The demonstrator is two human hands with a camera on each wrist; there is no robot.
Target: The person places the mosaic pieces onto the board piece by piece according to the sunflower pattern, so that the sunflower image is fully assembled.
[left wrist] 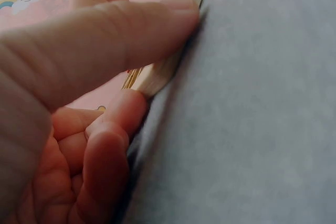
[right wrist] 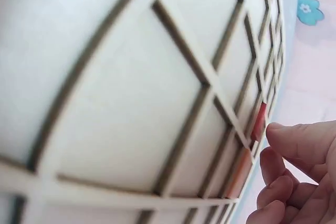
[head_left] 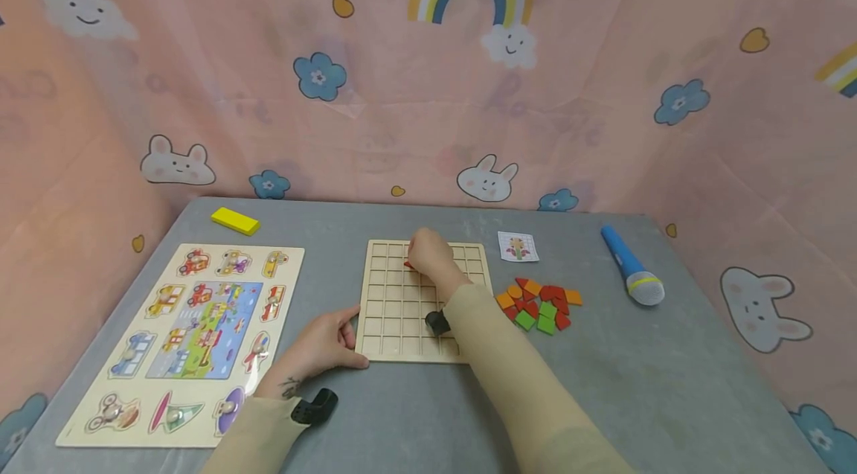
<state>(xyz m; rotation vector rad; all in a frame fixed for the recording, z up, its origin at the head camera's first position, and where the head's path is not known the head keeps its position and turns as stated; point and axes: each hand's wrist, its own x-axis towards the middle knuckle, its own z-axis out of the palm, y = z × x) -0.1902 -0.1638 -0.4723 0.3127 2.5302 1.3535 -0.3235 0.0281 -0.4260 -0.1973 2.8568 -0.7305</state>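
Observation:
A wooden grid board [head_left: 391,318] lies on the grey table. My left hand [head_left: 320,346] grips its near left corner, thumb on the near edge and a fingertip against the side, as the left wrist view shows. Over the far part of the board, my right hand [head_left: 434,260] has its fingers curled, thumb and fingertip at a small red piece [right wrist: 259,123] in a grid cell. An orange piece [right wrist: 239,174] sits in the neighbouring cell. In the head view my right hand mostly covers these pieces.
Loose red, orange and green pieces [head_left: 546,324] lie right of the board, below a small picture card [head_left: 518,246]. A blue microphone [head_left: 624,254] is farther right. On the left are a vehicle puzzle board [head_left: 137,310] and a yellow block [head_left: 235,221]. A pink curtain [head_left: 402,117] hangs behind.

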